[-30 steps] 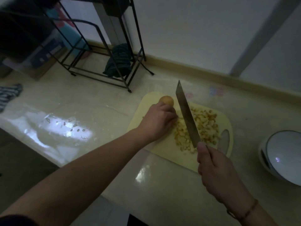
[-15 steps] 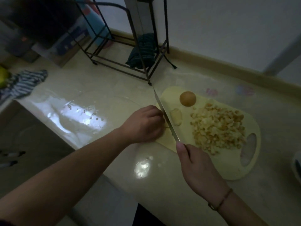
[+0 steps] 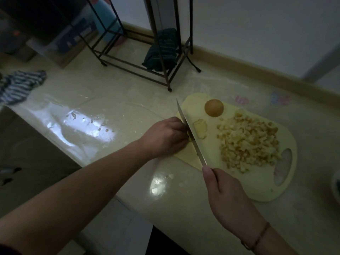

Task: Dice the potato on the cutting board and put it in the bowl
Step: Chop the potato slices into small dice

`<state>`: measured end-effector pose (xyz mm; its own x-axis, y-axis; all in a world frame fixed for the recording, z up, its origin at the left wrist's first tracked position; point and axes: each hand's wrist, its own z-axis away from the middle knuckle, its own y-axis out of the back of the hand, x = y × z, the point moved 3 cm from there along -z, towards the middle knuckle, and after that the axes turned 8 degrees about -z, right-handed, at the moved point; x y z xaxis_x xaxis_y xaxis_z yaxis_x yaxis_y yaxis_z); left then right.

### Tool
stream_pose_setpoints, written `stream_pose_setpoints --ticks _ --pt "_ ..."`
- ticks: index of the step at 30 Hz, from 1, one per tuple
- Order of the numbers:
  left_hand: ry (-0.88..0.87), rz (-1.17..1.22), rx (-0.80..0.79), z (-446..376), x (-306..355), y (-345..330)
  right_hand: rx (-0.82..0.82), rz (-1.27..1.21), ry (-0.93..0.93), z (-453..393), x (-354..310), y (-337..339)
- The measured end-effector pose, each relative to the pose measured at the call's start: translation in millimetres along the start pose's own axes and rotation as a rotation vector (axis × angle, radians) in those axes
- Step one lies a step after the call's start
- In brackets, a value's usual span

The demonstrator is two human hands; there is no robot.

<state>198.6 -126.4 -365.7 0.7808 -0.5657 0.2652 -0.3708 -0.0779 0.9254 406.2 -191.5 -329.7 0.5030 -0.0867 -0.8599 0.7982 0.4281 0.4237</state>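
Now slicing: potato piece [image 3: 188, 134] at the cutting board's [image 3: 257, 190] nine-o'clock edge.
Left hand [image 3: 165, 137], fingers curled, pins it; right hand [image 3: 226, 196] grips the knife [image 3: 191, 137], moved from the diced pile [image 3: 248, 142] at three o'clock — cutting remains.

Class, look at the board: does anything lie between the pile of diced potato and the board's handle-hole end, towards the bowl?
Nothing visible does. The diced potato reaches almost to the handle hole. The knife, slice and round potato piece lie on its other side. The bowl barely shows at the frame's edge.
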Motion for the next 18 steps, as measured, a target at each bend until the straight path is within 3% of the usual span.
stream_pose_setpoints --ticks 9,18 --pt "0.006 0.024 -0.017 -1.2 -2.4 1.6 -0.039 0.033 0.013 -30.8 -4.5 -4.0" --pt "0.015 0.003 -0.025 -3.1 1.4 2.6 -0.012 -0.123 -0.095 -30.4 6.5 18.9"
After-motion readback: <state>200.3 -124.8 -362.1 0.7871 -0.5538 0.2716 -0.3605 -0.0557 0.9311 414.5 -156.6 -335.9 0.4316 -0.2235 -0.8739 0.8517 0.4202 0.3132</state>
